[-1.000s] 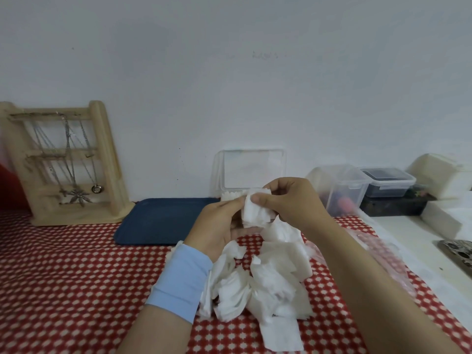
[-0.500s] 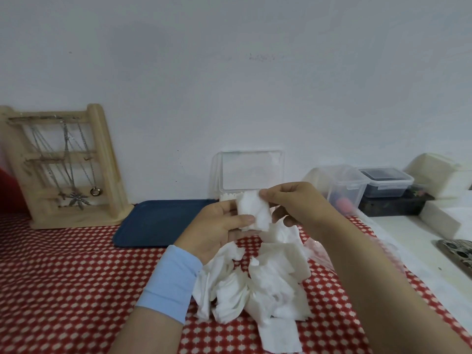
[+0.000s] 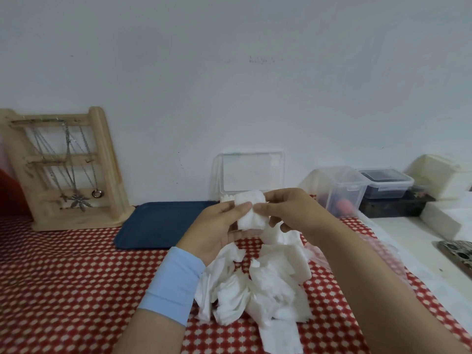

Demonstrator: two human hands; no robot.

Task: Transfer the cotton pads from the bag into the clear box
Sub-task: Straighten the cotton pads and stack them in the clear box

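Pinch grip, both hands, on one small wad of cotton pads (image 3: 250, 211). Left hand (image 3: 217, 227) has its thumb on the front face and its fingers curled behind; right hand (image 3: 290, 213) nips the right edge between thumb tip and forefinger, its other fingers loosely curled below. The two thumb tips almost meet on the wad. It is held in the air, not on the table, just in front of the clear box (image 3: 251, 172). That box stands against the wall with its lid up, and white pads show at its lower left edge beside the left fingers.

Loose pile of pads (image 3: 263, 284) lies under the hands on the red-and-white tablecloth (image 3: 63, 277) — crumpled, overlapping, not stacked. Thin plastic bag (image 3: 380, 245) lies to the right of the pile, partly hidden by the right forearm. Blue wristband (image 3: 171, 282) sits on the left wrist.

Blue tray (image 3: 163, 223) sits flat, left of the box. Wooden jewellery stand (image 3: 69, 169) is further left — chains hanging on it. Lidded plastic tubs (image 3: 357, 186) are at the right, by the wall.
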